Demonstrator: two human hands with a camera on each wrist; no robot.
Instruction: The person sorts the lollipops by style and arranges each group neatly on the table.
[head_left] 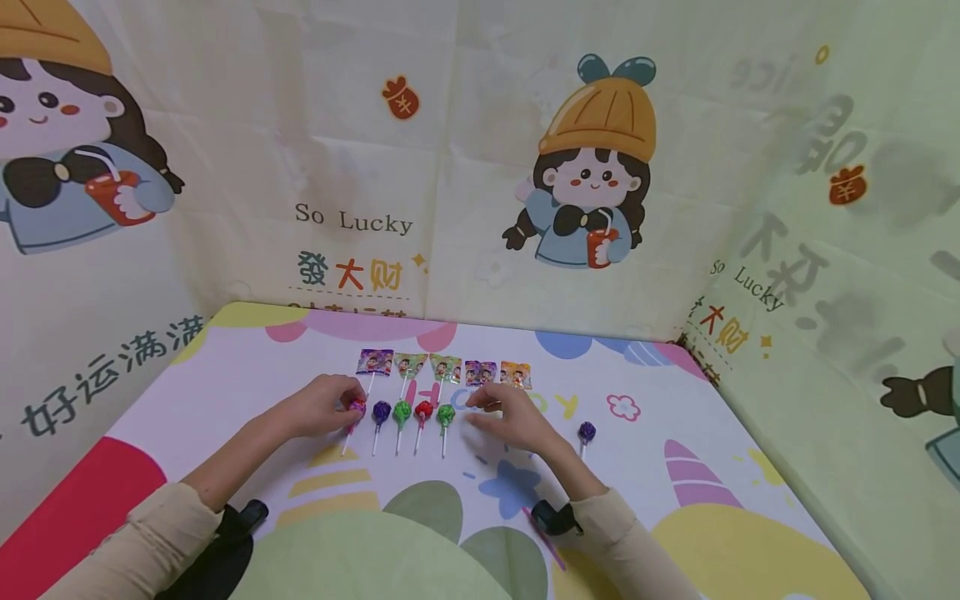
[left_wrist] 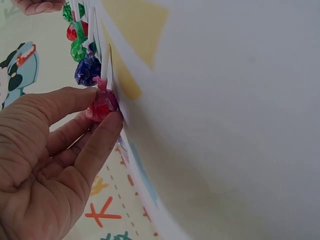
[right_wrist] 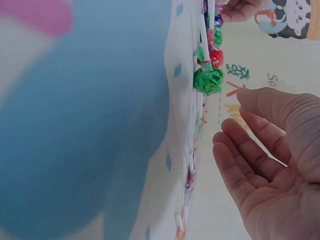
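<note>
My left hand (head_left: 327, 406) pinches the head of a pink-wrapped lollipop (left_wrist: 103, 105) between thumb and fingertips, at the left end of a front row. To its right lie a dark purple lollipop (head_left: 381, 412), a green lollipop (head_left: 402, 412), a red lollipop (head_left: 423, 410) and another green lollipop (head_left: 446, 414), sticks pointing toward me. Just right of that last one, my right hand (head_left: 513, 415) hovers with relaxed, parted fingers and holds nothing. In the right wrist view, its thumb is close to the green head (right_wrist: 208, 80).
Behind the row lie several flat-bagged lollipops, including a purple packet (head_left: 375, 361) and an orange packet (head_left: 516, 374). A lone purple lollipop (head_left: 587, 431) lies off to the right. The patterned tabletop (head_left: 600, 367) meets printed cloth walls (head_left: 465, 167) at the back and sides.
</note>
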